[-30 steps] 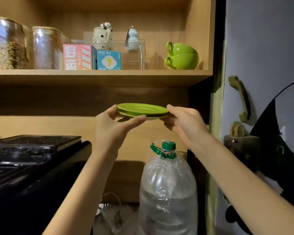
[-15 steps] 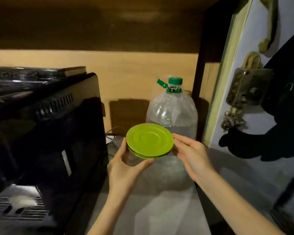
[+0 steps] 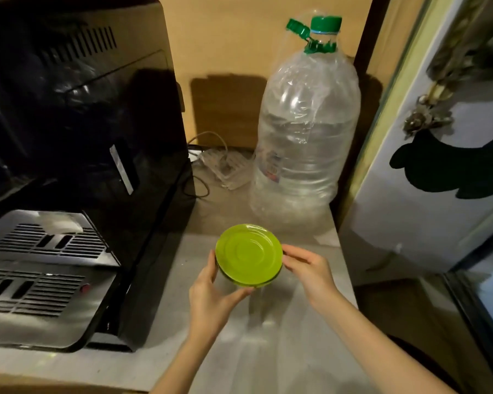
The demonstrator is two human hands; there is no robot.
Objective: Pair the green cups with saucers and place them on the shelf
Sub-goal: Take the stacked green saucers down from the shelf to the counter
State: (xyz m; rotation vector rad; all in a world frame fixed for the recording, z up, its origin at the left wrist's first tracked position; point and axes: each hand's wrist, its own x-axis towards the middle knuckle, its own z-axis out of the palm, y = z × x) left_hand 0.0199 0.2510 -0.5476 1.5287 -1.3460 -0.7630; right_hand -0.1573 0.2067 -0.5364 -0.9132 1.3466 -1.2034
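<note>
Two stacked green saucers (image 3: 248,255) hang just above the pale counter (image 3: 282,336), in front of a big water bottle. My left hand (image 3: 211,297) cups the stack from below and at its left edge. My right hand (image 3: 308,268) pinches the right rim with its fingertips. The top saucer's inner rings face up. The green cups and the shelf are out of view.
A large clear plastic bottle (image 3: 305,137) with a green cap stands at the back of the counter. A black coffee machine (image 3: 77,137) with a metal drip tray (image 3: 40,268) fills the left. Cables (image 3: 211,160) lie behind it. A door (image 3: 439,166) borders the right.
Both hands have carried the saucer stack down from near the upper shelf to just above the counter. The view has tilted down, so the shelf and cups have left the frame.
</note>
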